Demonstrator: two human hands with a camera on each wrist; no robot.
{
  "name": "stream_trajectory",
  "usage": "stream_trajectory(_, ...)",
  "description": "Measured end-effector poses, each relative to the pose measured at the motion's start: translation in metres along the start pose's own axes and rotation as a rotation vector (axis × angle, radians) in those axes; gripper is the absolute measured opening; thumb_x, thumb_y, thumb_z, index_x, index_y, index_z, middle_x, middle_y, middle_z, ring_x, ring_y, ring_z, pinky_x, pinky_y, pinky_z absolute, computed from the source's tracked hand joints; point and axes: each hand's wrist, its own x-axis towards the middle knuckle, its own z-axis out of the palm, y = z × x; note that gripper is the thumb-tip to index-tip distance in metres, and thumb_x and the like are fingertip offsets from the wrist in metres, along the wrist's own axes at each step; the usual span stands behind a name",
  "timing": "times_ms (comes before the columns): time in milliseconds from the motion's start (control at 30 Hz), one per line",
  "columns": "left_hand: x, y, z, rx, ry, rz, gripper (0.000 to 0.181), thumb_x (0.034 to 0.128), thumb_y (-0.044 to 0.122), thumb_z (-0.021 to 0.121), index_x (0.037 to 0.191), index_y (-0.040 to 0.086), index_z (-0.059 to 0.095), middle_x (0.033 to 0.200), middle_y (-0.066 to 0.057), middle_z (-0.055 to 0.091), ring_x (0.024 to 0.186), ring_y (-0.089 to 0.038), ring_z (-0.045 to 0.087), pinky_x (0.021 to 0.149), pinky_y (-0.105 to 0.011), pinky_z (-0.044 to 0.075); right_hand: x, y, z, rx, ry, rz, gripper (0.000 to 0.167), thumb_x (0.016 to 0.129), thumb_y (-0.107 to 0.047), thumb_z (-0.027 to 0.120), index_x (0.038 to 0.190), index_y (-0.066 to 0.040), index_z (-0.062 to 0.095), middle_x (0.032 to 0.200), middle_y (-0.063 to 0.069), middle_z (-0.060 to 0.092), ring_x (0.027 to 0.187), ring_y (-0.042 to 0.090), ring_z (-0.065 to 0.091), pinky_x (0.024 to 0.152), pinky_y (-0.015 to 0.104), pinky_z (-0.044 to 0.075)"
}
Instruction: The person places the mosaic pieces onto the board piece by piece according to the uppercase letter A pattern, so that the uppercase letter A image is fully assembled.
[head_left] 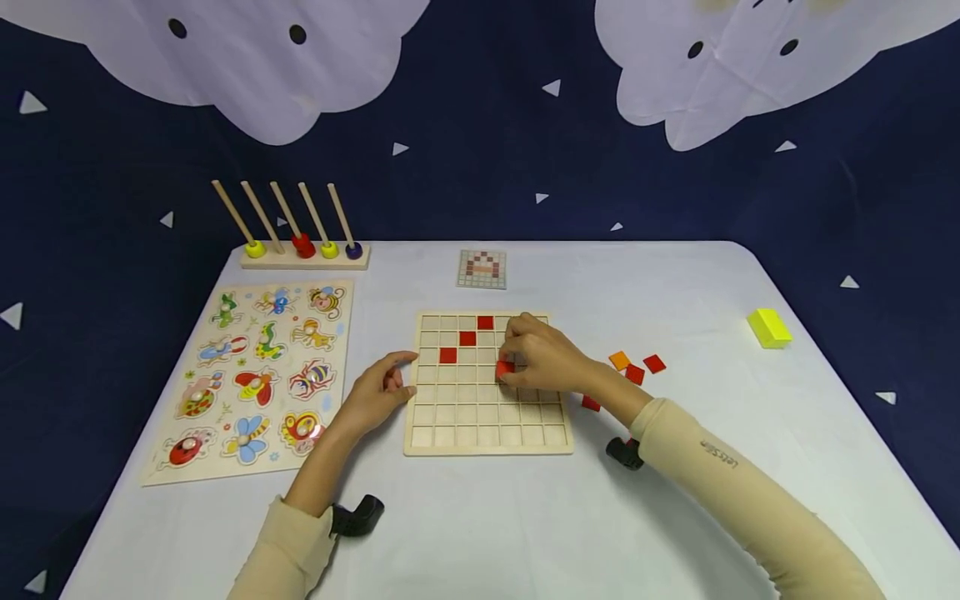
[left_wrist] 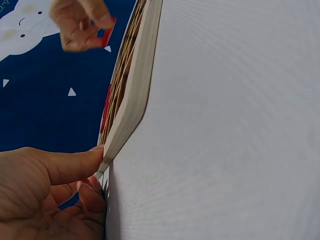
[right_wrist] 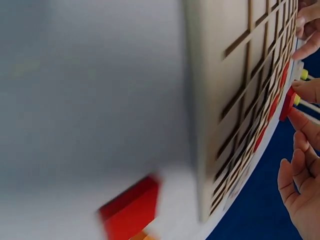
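Observation:
A wooden grid board (head_left: pixel 487 436) lies in front of me, with red square tiles (head_left: pixel 447 356) in a diagonal row in its upper cells. My left hand (head_left: pixel 375 392) touches the board's left edge with thumb and index finger spread apart, the other fingers loosely bent. In the left wrist view its thumb (left_wrist: pixel 75 166) lies against the board's rim. My right hand (head_left: pixel 546 354) pinches a red square tile (head_left: pixel 504 370) over the right half of the grid. The right wrist view shows this tile (right_wrist: pixel 287 104) tilted between thumb and fingers, above the board.
Right of the board lie loose red tiles (head_left: pixel 655 363) and an orange tile (head_left: pixel 618 360). A pattern card (head_left: pixel 482 269) lies behind the board. At left are an insect peg puzzle (head_left: pixel 251 417) and a peg stacker (head_left: pixel 305 260). A yellow block (head_left: pixel 769 328) sits far right.

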Motion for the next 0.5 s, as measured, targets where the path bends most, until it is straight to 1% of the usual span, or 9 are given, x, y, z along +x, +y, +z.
stream_trajectory(233,-0.001,-0.001,0.001,0.004,-0.008,-0.011,0.049,0.0892,-0.004,0.065,0.137,0.001,0.054,0.085,-0.004,0.044,0.074,-0.015,0.040,0.064,-0.023,0.035,0.024,-0.015,0.014,0.029,-0.035,-0.043,0.022,0.079,-0.026,0.083,0.090,-0.008,0.077,0.086,-0.001,0.050,0.083,0.014,0.037,0.071,0.027,0.038)
stream_trajectory(267,-0.002,-0.001,0.001,0.009,-0.011,-0.008,0.049,0.0894,-0.004,0.065,0.137,0.001,0.054,0.085,-0.004,0.044,0.074,-0.015,0.040,0.064,-0.023,0.035,0.027,-0.016,0.015,0.033,-0.041,-0.043,0.021,0.079,-0.026,0.083,0.090,-0.008,0.077,0.087,-0.002,0.050,0.083,0.014,0.038,0.075,0.028,0.040)
stream_trajectory(433,-0.001,0.000,0.000,0.024,-0.004,0.004,0.050,0.0894,-0.003,0.066,0.137,0.002,0.054,0.084,-0.004,0.045,0.073,-0.015,0.041,0.065,-0.024,0.035,0.042,-0.026,0.018,0.049,-0.054,-0.030,0.020,0.080,-0.026,0.082,0.091,-0.009,0.077,0.089,-0.001,0.052,0.086,0.015,0.040,0.080,0.032,0.043)
stream_trajectory(500,-0.001,0.001,0.000,0.024,0.000,0.002,0.050,0.0890,-0.003,0.066,0.137,0.002,0.054,0.084,-0.004,0.045,0.073,-0.015,0.041,0.065,-0.024,0.035,0.048,-0.029,0.020,0.055,-0.059,-0.036,0.021,0.080,-0.026,0.082,0.093,-0.009,0.078,0.090,-0.001,0.053,0.086,0.015,0.042,0.086,0.033,0.045)
